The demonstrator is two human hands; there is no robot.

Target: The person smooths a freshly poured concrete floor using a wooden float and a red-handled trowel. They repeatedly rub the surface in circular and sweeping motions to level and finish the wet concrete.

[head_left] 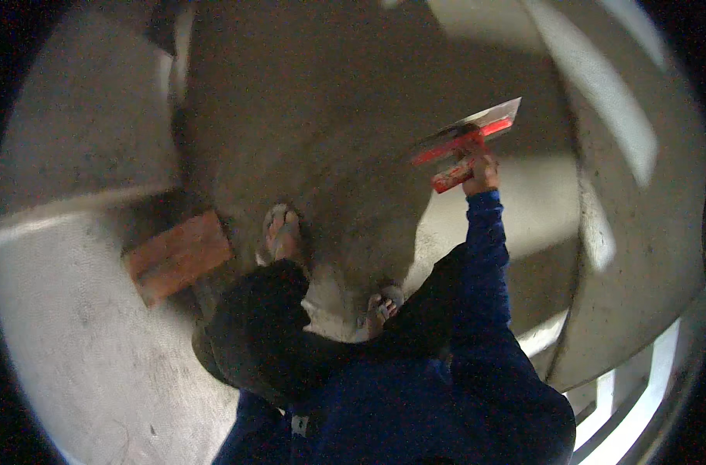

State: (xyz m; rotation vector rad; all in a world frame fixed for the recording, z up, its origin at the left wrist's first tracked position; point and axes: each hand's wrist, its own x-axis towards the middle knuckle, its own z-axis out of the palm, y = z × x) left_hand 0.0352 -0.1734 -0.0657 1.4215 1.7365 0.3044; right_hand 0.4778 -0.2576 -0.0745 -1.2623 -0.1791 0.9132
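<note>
Grips a red-handled finishing trowel (471, 142) in the right hand (481, 172), grasping it firmly by the handle (452, 178). Extends the trowel ahead and to the right, beyond both feet, over the grey-brown floor (322, 147); cannot tell whether touching or just above it. Angles the pale metal blade (510, 110) toward the upper right, with a red mounting bar (438, 151) along its back. Has the left hand out of view, so cannot tell the state of its grip; shows only part of the left sleeve (248, 426) at the lower edge. Wears a dark blue top (399, 411) and dark trousers (252, 318). Places the left foot (282, 236) farther forward than the right foot (381, 310), with sandals on both. Has a reddish-brown rectangular block (180, 256) lying slantwise near the left knee, to the left of the left foot; cannot tell its material. Borders a sunlit patch (516, 190) beneath the right wrist and, farther right, a grey wall (640, 240) with streaks of light.
</note>
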